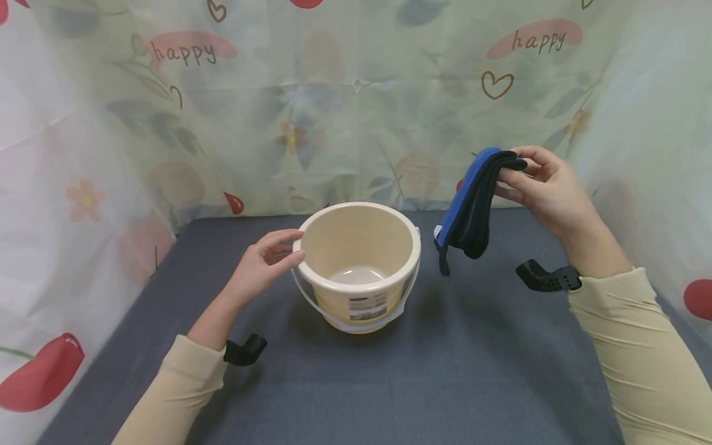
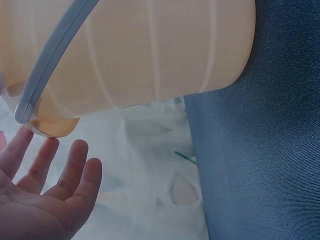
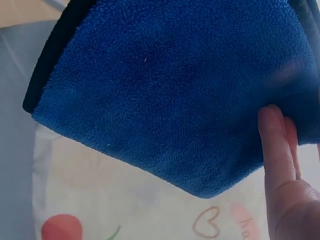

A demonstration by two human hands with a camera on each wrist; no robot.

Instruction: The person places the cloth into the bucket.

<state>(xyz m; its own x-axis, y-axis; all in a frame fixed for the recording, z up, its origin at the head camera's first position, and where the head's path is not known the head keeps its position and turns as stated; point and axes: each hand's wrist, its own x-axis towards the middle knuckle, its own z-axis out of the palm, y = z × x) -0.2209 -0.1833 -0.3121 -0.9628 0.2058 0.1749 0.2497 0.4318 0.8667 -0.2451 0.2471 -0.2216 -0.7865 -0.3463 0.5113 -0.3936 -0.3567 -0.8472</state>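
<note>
A cream plastic bucket (image 1: 361, 300) stands upright on the table, with a label on its front and a pale handle (image 2: 55, 60) hanging down. My left hand (image 1: 266, 262) is at the bucket's left rim, its fingertips right at the edge and its fingers loosely extended. To the right of the bucket, my right hand (image 1: 547, 185) pinches a folded blue towel (image 1: 466, 194) by its upper end. The towel hangs above the table, with black edging and a small white tag at its lower end. Its fuzzy blue face (image 3: 170, 100) fills most of the right wrist view.
The table (image 1: 356, 395) has a dark grey-blue cover. Behind it and along both sides hangs a pale curtain (image 1: 345, 123) printed with flowers, cherries and hearts. A black wrist mount (image 1: 547, 276) sticks out from the right sleeve, another (image 1: 246, 350) from the left.
</note>
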